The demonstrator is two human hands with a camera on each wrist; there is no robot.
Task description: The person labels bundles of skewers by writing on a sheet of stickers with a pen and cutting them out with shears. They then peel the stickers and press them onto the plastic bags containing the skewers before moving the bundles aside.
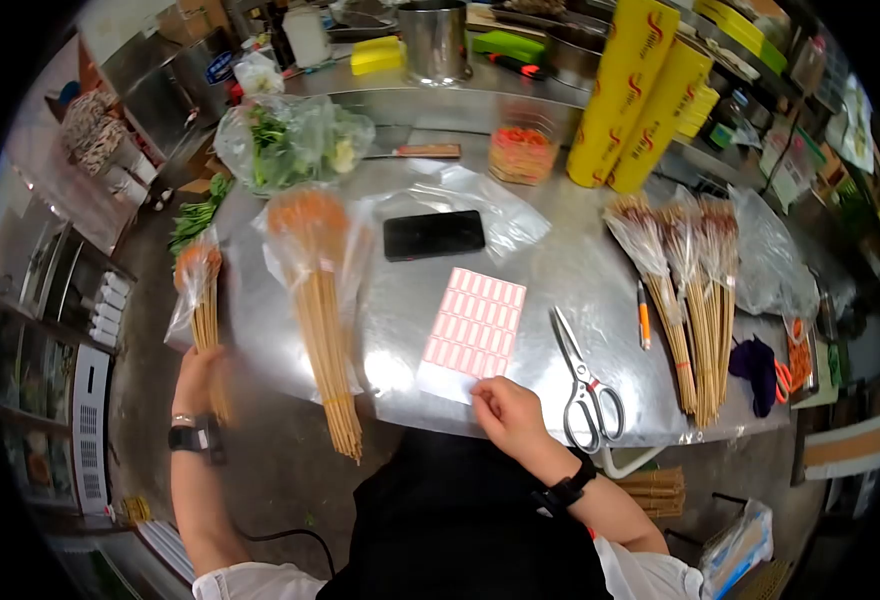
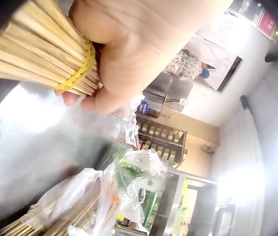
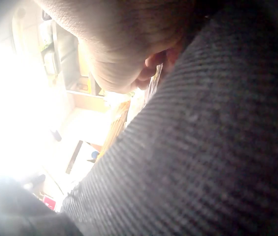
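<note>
A: Steel table, near edge curved. Open floor is seen off its left edge, and a strip of bare steel is left between the label sheet and the scissors.

B: Left side?

A: Left hand is held off the table's left edge, fingers wrapped tight round the lower end of a bagged skewer bundle. A yellow rubber band is seen just beside the fingers. The bundle is held upright, its bagged top above the hand.

B: Right side?

A: Right hand is laid at the near edge, fingertips on the sheet's near end. Fingers are curled, but whether the sheet is pinched cannot be told.

B: Obstructions?

A: A second bundle is laid just left of the sheet, between the two hands, its stick ends overhanging the near edge. The scissors are found just right of the right hand. A phone is placed beyond the sheet. A pen and more bundles are laid further right, and yellow rolls are stood at the far side.
</note>
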